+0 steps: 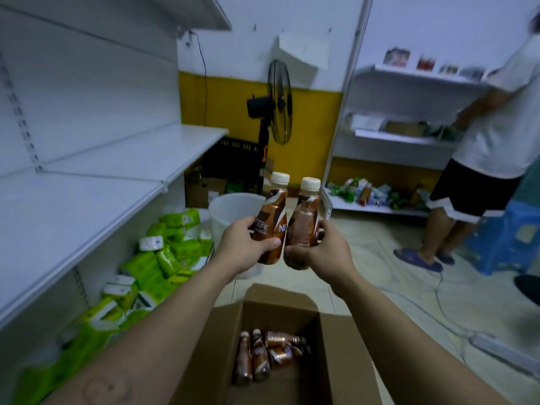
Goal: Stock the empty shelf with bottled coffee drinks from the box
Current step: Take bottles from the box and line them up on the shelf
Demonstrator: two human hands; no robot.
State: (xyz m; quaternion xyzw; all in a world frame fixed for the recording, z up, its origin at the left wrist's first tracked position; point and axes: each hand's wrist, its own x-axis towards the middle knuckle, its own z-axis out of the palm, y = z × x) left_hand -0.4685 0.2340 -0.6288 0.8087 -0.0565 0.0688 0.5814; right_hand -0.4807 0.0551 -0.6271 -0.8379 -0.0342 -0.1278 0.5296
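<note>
My left hand point(242, 247) grips a brown coffee bottle point(271, 211) with a cream cap, held upright and tilted slightly right. My right hand point(324, 252) grips a second coffee bottle point(304, 220), upright beside the first, their sides almost touching. Both are held above the open cardboard box point(336, 346) at the bottom centre. Several more coffee bottles point(263, 355) lie on the box's floor. The bare white shelf point(87, 200) runs along the left, at about the height of my hands.
Green tissue packs point(152, 264) are piled on the floor under the shelf. A white bucket point(230, 209) and a black standing fan point(277, 103) are ahead. A person in a white shirt point(482, 159) stands at the right shelving. Cables point(438, 302) cross the floor on the right.
</note>
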